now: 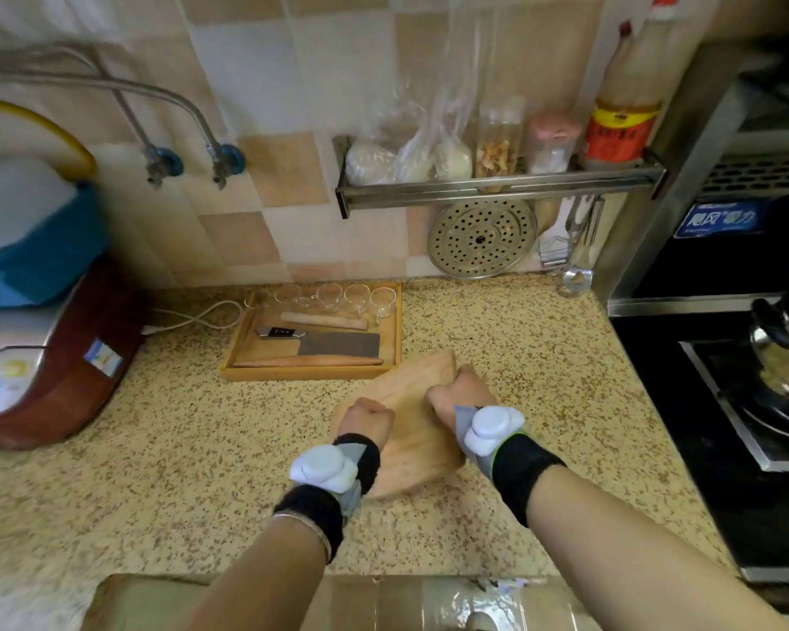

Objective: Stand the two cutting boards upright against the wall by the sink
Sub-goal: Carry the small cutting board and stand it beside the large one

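A light wooden cutting board (411, 430) lies angled on the speckled counter (201, 448), its long axis running from near left to far right. My left hand (369, 421) grips its left edge near the middle. On the opposite side my right hand (461, 396) is closed around the right edge, closer to the far end. Both wrists carry black bands with white sensors. Whether a second board lies beneath this one I cannot tell. No sink shows in this view.
Behind the board, a wooden tray (313, 372) holds a cleaver, rolling pins and several glasses. A wall rack (497, 186) carries bags and bottles, with a perforated steamer plate (481, 239) hanging below. A red rice cooker (65, 357) stands left; a stove with a pot (784, 352) is right.
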`<state>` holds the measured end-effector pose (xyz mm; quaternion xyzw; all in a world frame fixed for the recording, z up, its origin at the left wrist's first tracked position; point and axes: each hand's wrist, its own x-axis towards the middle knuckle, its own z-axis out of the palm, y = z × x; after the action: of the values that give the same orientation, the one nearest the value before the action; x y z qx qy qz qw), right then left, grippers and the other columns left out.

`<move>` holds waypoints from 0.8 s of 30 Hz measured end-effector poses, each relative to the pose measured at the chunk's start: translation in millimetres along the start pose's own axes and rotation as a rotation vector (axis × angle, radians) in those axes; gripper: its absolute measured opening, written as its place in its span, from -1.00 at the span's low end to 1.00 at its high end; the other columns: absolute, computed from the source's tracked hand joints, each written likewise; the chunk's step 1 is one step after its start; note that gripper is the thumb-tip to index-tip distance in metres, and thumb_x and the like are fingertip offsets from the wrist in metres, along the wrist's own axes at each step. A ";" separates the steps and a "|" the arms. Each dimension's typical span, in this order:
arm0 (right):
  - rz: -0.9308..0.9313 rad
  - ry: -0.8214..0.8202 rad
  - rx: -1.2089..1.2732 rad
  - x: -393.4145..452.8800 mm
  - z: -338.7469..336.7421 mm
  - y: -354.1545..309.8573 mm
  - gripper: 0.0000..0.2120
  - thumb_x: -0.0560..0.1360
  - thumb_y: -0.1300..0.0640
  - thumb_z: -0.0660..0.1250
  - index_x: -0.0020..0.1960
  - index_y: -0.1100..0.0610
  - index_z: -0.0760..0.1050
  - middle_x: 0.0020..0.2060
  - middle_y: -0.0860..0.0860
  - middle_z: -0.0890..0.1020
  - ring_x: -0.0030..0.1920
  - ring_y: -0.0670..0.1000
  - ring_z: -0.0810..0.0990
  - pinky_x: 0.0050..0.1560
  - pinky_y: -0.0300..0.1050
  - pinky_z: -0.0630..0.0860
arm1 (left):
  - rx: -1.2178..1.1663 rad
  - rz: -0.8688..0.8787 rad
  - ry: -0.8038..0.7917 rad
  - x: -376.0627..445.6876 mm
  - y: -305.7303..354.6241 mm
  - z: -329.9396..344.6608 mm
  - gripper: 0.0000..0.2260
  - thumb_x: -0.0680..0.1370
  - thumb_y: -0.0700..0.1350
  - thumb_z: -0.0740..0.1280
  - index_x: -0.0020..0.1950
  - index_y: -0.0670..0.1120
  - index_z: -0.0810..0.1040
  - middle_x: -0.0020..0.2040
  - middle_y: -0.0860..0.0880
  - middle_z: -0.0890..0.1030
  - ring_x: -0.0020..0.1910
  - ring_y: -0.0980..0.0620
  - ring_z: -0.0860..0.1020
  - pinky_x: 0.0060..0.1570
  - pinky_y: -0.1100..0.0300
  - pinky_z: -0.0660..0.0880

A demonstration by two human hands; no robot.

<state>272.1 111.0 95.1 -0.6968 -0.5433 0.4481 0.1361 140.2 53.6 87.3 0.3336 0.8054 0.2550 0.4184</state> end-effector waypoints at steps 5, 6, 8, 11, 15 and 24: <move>-0.122 -0.001 -0.115 -19.3 17.6 -47.4 -0.42 0.44 0.11 0.27 0.41 0.17 0.19 0.04 0.16 0.56 0.02 0.23 0.57 -0.15 -0.09 0.45 | -0.088 -0.001 0.062 -3.7 -7.6 -29.8 -0.79 0.52 -0.15 0.27 0.12 -0.13 0.53 0.12 -0.15 0.60 0.02 -0.12 0.51 0.00 0.17 0.41; -0.139 -0.020 -0.131 -22.9 22.7 -58.4 -0.38 0.45 0.10 0.26 0.45 0.19 0.14 0.05 0.17 0.57 0.00 0.23 0.58 -0.17 -0.09 0.46 | -0.104 -0.015 0.079 -4.1 -11.2 -37.7 -0.80 0.52 -0.14 0.26 0.12 -0.13 0.53 0.13 -0.15 0.60 0.05 -0.15 0.53 0.05 0.13 0.44; -0.179 -0.082 -0.131 -31.8 34.2 -79.3 -0.36 0.48 0.09 0.24 0.48 0.23 0.09 0.02 0.19 0.58 -0.12 0.18 0.58 -0.24 -0.09 0.48 | -0.158 -0.022 0.114 -8.7 -17.9 -54.2 -0.86 0.53 -0.12 0.26 0.06 -0.09 0.52 0.15 -0.16 0.59 0.09 -0.18 0.54 0.10 0.06 0.46; -0.231 -0.271 0.023 -40.7 55.9 -106.8 -0.60 0.54 0.15 0.24 0.31 0.35 0.35 -0.25 0.11 0.52 -0.31 0.07 0.53 -0.20 -0.06 0.57 | -0.197 -0.028 0.139 -10.6 -21.3 -79.2 -0.77 0.58 -0.05 0.22 0.19 -0.09 0.50 0.25 -0.17 0.55 0.16 -0.16 0.51 0.10 0.11 0.42; -0.222 -0.375 0.116 -42.8 90.2 -126.1 -0.75 0.55 0.08 0.24 0.00 0.29 0.45 -0.34 0.07 0.51 -0.35 0.04 0.54 -0.11 0.01 0.59 | -0.359 -0.014 0.144 -20.5 -28.0 -117.1 -0.58 0.60 0.11 0.17 0.35 -0.12 0.45 0.35 -0.10 0.47 0.32 -0.11 0.44 0.20 0.14 0.33; -0.221 -0.148 0.128 -51.3 116.7 -142.3 -0.41 0.44 -0.22 0.29 0.22 0.22 0.29 0.04 0.12 0.51 0.11 0.18 0.54 0.10 -0.04 0.42 | -0.292 0.224 0.116 -21.7 -59.2 -136.4 -0.75 0.48 -0.06 0.43 0.14 0.05 0.53 0.05 -0.02 0.60 0.05 -0.03 0.54 0.10 0.11 0.48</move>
<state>91.1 84.3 150.3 -0.5874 -0.5956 0.5145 0.1884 15.2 -19.0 128.3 0.3416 0.7405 0.4327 0.3844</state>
